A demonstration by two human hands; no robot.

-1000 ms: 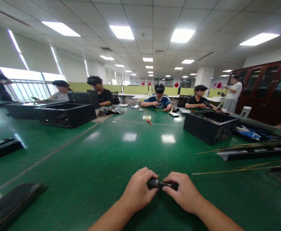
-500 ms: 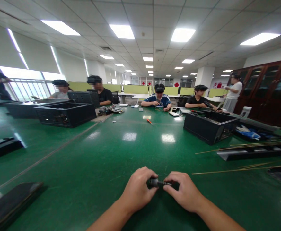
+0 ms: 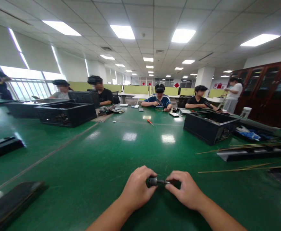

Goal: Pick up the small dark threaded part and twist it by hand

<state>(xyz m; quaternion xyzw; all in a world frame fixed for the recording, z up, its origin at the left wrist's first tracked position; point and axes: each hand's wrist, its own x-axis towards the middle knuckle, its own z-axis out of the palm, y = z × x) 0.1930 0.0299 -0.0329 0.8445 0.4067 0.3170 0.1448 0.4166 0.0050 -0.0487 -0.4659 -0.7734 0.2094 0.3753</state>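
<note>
Left hand (image 3: 138, 186) is pinching the thick barrel (image 3: 153, 181) of a dark cylindrical tool (image 3: 158, 181) between thumb and fingers, which are parting only by the barrel's width. Right hand (image 3: 187, 190) is holding thumb and forefinger almost together at the tip of the thin shaft (image 3: 162, 182), a rounded gap opening behind the fingertips. Pads are apparently touching the tip; cannot tell whether some small piece is sitting between them.

Tool is lying roughly level between the hands, toward the near edge of the green tabletop (image 3: 121, 154). Cannot tell whether the hands are resting on the surface.

Reading of the hold: left is probably steadying the heavier end, leaving right fingertips the finer work at the slim end. Pointing the shaft across the body is likely keeping both ends within easy reach and sight.

Orange-handled screwdriver (image 3: 150, 122) is lying nearer the far edge, well apart from the hands. Open black case (image 3: 200, 130) is standing toward the right edge, yellow rods (image 3: 227, 171) lying on the hands' side of it. Dark slab (image 3: 15, 202) is occupying the near left corner. Bulky items are sitting outward, perhaps giving the forearms room.
</note>
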